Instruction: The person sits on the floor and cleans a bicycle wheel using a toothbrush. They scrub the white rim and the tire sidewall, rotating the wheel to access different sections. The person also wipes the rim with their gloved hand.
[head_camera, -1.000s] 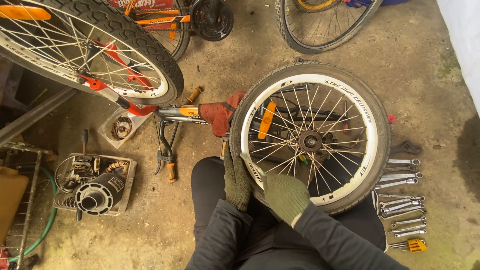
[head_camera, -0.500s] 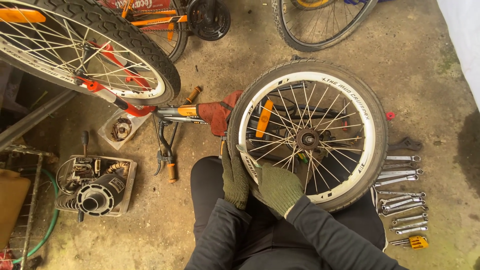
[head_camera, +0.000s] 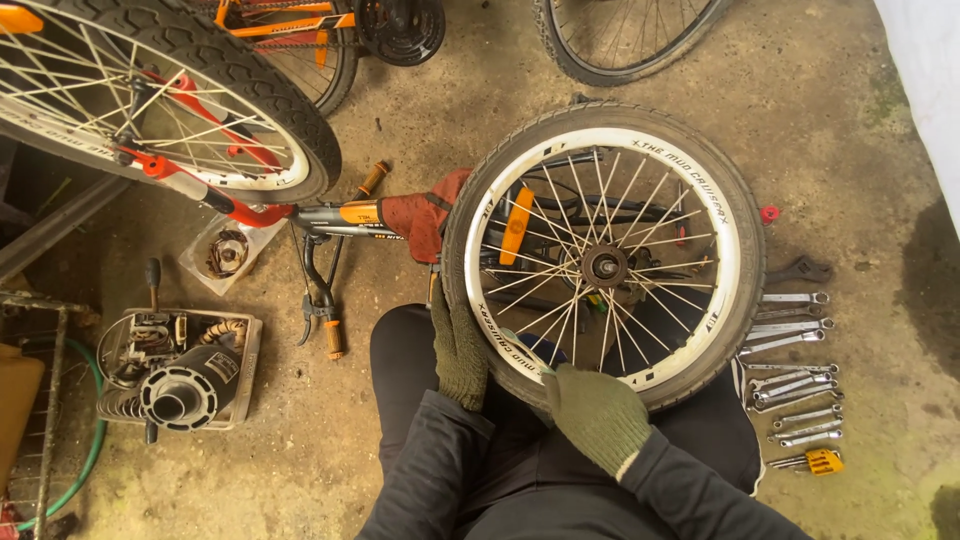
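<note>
Both grips are closed on the wheel (head_camera: 604, 262): our left hand (head_camera: 458, 348) clamps the tyre at its near-left edge, and our right hand (head_camera: 598, 418) presses over the near edge. We hold the wheel upright against our lap, on the concrete floor (head_camera: 830, 130). The spanners (head_camera: 792, 372) lie just right of the wheel. In our judgement, an uneven push could let the gloved fingers slip off the tyre and tip the wheel onto the spanners.
</note>
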